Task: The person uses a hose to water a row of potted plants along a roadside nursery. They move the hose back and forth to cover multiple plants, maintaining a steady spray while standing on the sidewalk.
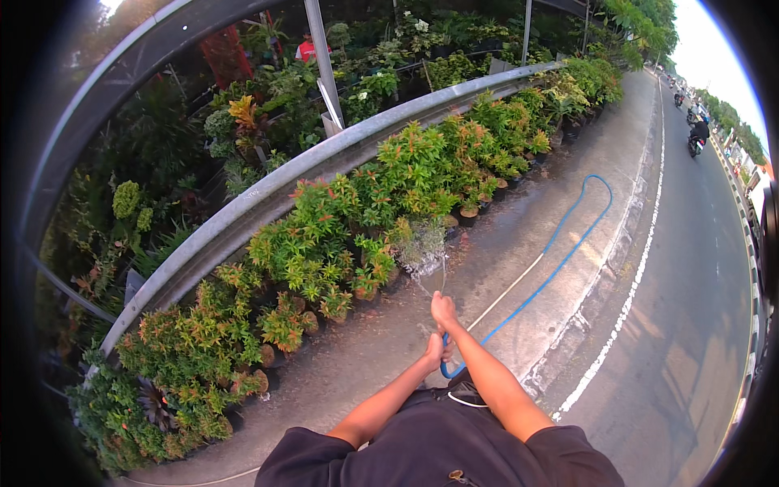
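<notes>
My right hand (pixel 444 309) is closed around the outlet end of a garden hose, its thumb at the tip. Just below it, my left hand (pixel 437 351) grips the same blue hose (pixel 529 299), which bends in a loop under my wrists. Water (pixel 428 249) fans out from the tip towards the potted shrubs (pixel 304 262). Their leaves are green with reddish-orange tips, and they stand in dark bags of soil along the pavement. From my hands the hose runs ahead over the concrete, turns back in a long loop, and partly shows a pale stretch (pixel 506 293).
A metal guardrail (pixel 268 189) curves behind the shrubs, with a dense plant nursery beyond it. A person in a red top (pixel 306 50) is among those plants. To the right, past the kerb (pixel 584 316), motorcycles (pixel 697 137) travel on the road (pixel 694 243).
</notes>
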Available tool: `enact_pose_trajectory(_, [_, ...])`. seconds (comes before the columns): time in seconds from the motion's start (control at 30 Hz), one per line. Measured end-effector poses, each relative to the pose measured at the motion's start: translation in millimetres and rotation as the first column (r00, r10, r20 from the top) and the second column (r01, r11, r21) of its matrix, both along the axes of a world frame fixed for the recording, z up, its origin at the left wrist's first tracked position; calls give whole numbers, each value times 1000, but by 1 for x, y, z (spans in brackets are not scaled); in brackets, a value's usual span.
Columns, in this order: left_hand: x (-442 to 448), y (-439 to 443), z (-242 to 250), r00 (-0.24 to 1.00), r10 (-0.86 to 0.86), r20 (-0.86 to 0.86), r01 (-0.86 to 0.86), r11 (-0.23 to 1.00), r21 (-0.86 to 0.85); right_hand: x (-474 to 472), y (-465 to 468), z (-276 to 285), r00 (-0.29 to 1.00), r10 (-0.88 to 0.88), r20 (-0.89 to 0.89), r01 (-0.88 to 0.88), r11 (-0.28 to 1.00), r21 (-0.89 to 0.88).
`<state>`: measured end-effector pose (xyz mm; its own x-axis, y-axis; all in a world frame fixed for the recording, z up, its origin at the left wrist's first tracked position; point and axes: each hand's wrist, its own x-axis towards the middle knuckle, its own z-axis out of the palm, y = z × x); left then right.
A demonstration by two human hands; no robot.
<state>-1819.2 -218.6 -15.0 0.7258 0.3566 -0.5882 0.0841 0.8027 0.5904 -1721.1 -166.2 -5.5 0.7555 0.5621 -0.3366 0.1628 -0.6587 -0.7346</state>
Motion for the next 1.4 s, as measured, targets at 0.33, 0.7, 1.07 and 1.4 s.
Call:
enact_pose_trajectory(0.33, [19, -16, 6, 997, -79, -20, 78, 996, -36, 24, -24, -6, 999, -15, 32, 15, 1000, 3])
enact_pose_trajectory(0.7, [51, -9, 13, 985, 172, -19, -168, 976, 137, 46, -8, 44, 996, 42, 79, -57, 979, 195])
enact_pose_trajectory(1.07, [97, -26, 42, 934, 357, -5, -340, 893, 296, 88, -8, 51, 977, 213, 24, -208, 919, 335])
enact_pose_trajectory(1.4, [147, -46, 39, 919, 395, 3, -381, 882, 276, 138, -16, 27, 959, 282, 13, -271, 908, 320])
